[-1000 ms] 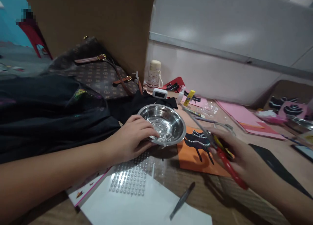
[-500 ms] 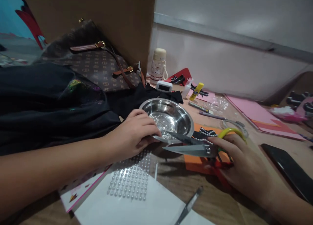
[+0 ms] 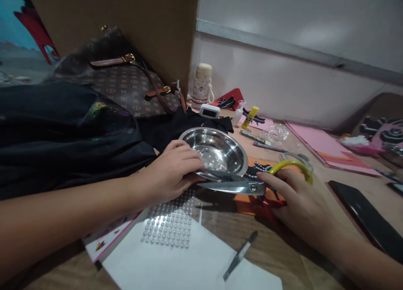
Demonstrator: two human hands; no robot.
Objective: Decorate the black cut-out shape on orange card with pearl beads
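Note:
My right hand (image 3: pixel 304 208) grips a pair of scissors (image 3: pixel 231 186) by its yellow and red handles. The blades stand a little apart and point left, along the near rim of a steel bowl (image 3: pixel 231 147) that has small pale bits in its bottom. Beside the bowl's near left side, my left hand (image 3: pixel 178 168) has its fingers closed close to the blade tips. What they pinch, if anything, is hidden. Below that hand lies a clear sheet of stick-on pearls (image 3: pixel 168 227), partly over white paper (image 3: pixel 170 269).
Tweezers (image 3: pixel 241 255) rest on the near right of the white paper. Orange paper (image 3: pixel 245 204) lies beneath the scissors. A phone (image 3: pixel 362 214) is at the right. Behind stand a bottle (image 3: pixel 202 86), a glue stick (image 3: pixel 250 117) and a white device (image 3: pixel 210 111). Dark cloth (image 3: pixel 69 134) spreads left.
The scissors and my right hand have shifted left, and the blades have come closer together, nearer to my left fingers. The view has shifted slightly, showing more of the tweezers.

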